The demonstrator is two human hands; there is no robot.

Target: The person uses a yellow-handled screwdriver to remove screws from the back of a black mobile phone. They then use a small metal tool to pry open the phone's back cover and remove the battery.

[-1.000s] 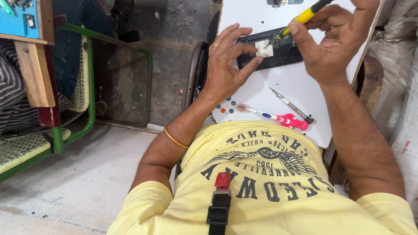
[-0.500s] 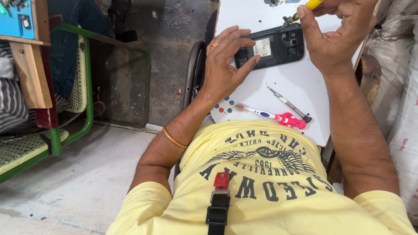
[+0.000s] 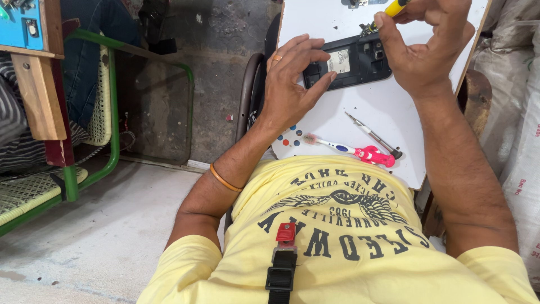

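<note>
- Phone (image 3: 347,63), opened with its back cover off, lies flat on the white board (image 3: 365,118) at the far end from the person, long axis running left to right across the view.
- Left hand (image 3: 289,84) rests at the phone's left end; its fingers (image 3: 315,87) are spread and curled, pressing that edge to steady it, not wrapped around it.
- Right hand (image 3: 427,48) sits over the phone's right end, thumb and fingers pinched on a yellow-handled screwdriver (image 3: 394,8), whose tip points down toward the phone's upper right corner.
- Both hands touch or nearly touch the phone; the tool hand is nearer the corner with the small parts.
- Nearer the person lie a pink brush (image 3: 360,151) and a thin metal tool (image 3: 372,135), well apart from either hand.
</note>
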